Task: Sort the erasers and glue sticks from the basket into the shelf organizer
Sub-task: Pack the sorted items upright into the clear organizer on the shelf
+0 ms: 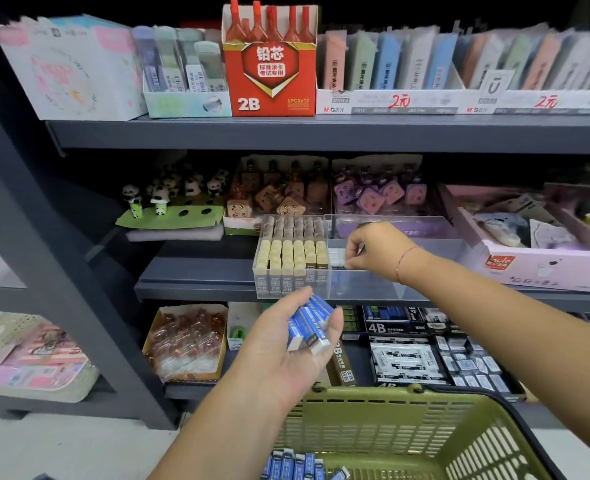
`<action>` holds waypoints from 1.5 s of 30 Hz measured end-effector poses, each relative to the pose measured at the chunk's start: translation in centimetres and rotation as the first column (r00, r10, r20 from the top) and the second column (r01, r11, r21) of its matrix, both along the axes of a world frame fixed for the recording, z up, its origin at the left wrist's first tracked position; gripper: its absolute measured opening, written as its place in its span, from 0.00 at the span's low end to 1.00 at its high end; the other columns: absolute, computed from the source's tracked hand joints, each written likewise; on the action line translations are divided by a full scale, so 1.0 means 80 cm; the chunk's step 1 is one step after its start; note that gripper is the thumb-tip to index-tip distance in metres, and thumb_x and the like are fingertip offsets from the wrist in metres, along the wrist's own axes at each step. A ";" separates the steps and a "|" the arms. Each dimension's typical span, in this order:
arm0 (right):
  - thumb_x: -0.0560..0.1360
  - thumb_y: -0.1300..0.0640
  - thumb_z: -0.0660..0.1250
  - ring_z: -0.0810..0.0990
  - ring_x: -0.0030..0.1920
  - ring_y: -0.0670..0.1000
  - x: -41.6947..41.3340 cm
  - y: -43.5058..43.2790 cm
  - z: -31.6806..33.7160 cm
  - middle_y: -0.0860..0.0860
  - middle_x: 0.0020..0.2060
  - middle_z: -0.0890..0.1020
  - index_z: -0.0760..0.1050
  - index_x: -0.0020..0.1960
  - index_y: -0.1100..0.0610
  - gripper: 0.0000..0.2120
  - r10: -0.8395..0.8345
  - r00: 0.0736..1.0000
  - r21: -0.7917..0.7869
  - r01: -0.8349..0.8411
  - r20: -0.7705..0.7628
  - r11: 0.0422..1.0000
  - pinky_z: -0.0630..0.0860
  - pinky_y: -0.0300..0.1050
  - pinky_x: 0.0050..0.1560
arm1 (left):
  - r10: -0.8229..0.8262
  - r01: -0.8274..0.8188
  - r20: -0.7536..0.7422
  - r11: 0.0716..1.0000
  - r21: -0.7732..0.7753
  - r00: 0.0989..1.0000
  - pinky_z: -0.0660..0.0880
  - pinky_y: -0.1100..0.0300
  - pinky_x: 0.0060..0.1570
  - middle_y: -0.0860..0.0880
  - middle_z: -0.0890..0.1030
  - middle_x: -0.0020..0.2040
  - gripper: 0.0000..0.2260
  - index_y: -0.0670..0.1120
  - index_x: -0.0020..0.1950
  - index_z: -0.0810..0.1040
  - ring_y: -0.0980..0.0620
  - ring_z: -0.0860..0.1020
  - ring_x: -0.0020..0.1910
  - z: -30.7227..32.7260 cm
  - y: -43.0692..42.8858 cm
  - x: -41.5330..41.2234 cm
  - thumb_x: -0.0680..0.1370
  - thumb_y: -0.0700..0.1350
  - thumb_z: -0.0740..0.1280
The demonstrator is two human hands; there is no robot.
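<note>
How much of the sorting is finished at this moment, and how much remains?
Done: a few white erasers already lie in the right compartment of the clear organizer, where the right hand reaches. In hand: the left hand holds several blue-sleeved erasers. Left: more loose erasers lie in the green basket; no glue sticks are visible.

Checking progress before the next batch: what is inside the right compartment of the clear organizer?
A few blue-and-white erasers stand by the divider; the right hand reaches in and hides whatever is under it.
</note>
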State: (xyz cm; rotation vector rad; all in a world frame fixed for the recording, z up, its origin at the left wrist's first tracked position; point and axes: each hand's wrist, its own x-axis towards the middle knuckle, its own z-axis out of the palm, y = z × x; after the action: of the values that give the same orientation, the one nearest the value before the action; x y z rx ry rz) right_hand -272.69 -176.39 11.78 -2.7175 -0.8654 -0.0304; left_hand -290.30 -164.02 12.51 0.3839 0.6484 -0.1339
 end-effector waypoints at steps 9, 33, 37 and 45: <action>0.76 0.55 0.68 0.76 0.41 0.47 -0.016 -0.013 0.011 0.48 0.48 0.77 0.82 0.46 0.54 0.05 0.025 1.000 0.064 -0.025 0.002 0.998 0.72 0.42 0.48 | 0.007 -0.007 -0.013 1.000 0.005 1.000 0.81 0.46 0.36 0.35 0.79 0.57 0.16 0.35 0.59 0.77 0.38 0.78 0.56 0.000 -0.001 -0.001 0.73 0.37 0.72; 0.72 0.64 0.71 0.77 0.30 0.43 -0.166 -0.020 0.015 0.50 0.31 0.81 0.79 0.44 0.59 0.01 0.037 0.930 0.860 0.323 -0.367 0.395 0.75 0.33 0.36 | 0.177 -0.177 0.033 0.984 -0.010 0.984 0.81 0.54 0.36 0.40 0.79 0.51 0.08 0.38 0.53 0.77 0.43 0.79 0.50 -0.001 0.013 -0.002 0.76 0.39 0.70; 0.73 0.64 0.71 0.79 0.30 0.47 -0.075 -0.051 0.037 0.55 0.33 0.80 0.79 0.40 0.55 0.06 -0.115 0.970 0.666 0.231 -0.214 0.709 0.75 0.36 0.34 | 0.154 -0.153 0.036 0.988 -0.023 0.987 0.81 0.55 0.29 0.38 0.79 0.57 0.13 0.36 0.57 0.78 0.40 0.79 0.55 0.000 0.013 -0.004 0.74 0.38 0.72; 0.70 0.61 0.75 0.79 0.35 0.47 -0.004 -0.033 0.015 0.50 0.35 0.82 0.79 0.43 0.58 0.05 -0.083 0.989 0.120 0.098 -0.125 0.988 0.77 0.37 0.40 | 0.117 -0.116 0.030 0.993 -0.032 0.993 0.80 0.55 0.29 0.37 0.78 0.59 0.17 0.36 0.60 0.78 0.40 0.79 0.55 0.001 0.008 -0.003 0.73 0.38 0.73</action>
State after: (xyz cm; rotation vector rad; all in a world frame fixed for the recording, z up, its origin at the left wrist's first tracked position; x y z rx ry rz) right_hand -272.97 -179.05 12.98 -2.6088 -0.6821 0.0575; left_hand -290.52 -163.39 12.56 0.3174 0.6352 -0.0268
